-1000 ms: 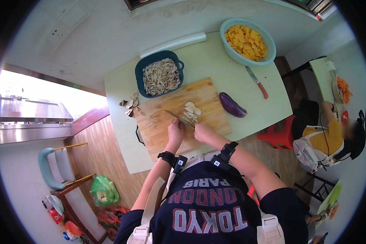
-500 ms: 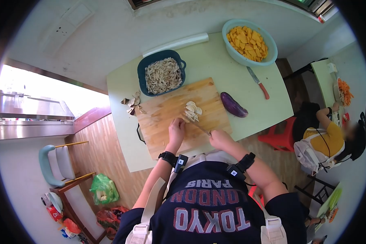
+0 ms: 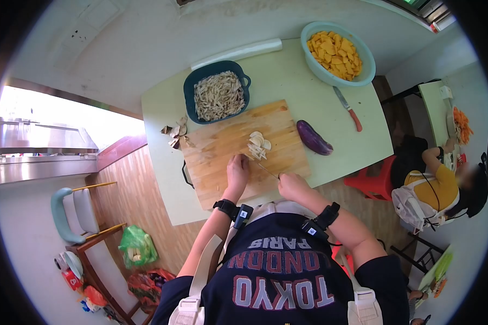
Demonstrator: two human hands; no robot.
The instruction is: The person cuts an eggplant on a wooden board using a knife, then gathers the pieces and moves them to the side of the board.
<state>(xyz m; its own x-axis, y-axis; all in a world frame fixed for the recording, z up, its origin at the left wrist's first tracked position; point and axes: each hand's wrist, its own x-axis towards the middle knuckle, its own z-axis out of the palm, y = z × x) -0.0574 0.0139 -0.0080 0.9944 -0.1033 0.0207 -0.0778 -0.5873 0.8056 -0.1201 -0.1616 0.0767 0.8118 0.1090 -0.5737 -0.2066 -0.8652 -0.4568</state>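
On the wooden cutting board point(image 3: 211, 149) lies a small pile of pale vegetable slices and strips point(image 3: 258, 145). My left hand point(image 3: 237, 173) rests on the board just below that pile, its fingers bunched together; whatever sits under the fingertips is hidden. My right hand point(image 3: 294, 187) grips a knife point(image 3: 268, 170) by its handle, which the fist covers. The thin blade slants up and left toward my left fingertips. To the board's right is a whole purple eggplant point(image 3: 314, 138). Behind the board, a dark teal basin point(image 3: 188, 100) holds many pale cut strips point(image 3: 218, 96).
Dark peelings point(image 3: 175, 131) lie left of the board. A second knife with a red handle point(image 3: 355, 120) rests on the table point(image 3: 276, 76). Farther back stand a light-blue bowl point(image 3: 371, 65) of orange slices and a white roll point(image 3: 237, 53). Another person point(image 3: 431, 187) sits at the right.
The knife blade has turned edge-on and shows thinner than before. Both hands stay at nearly the same spots. The view has shifted slightly.
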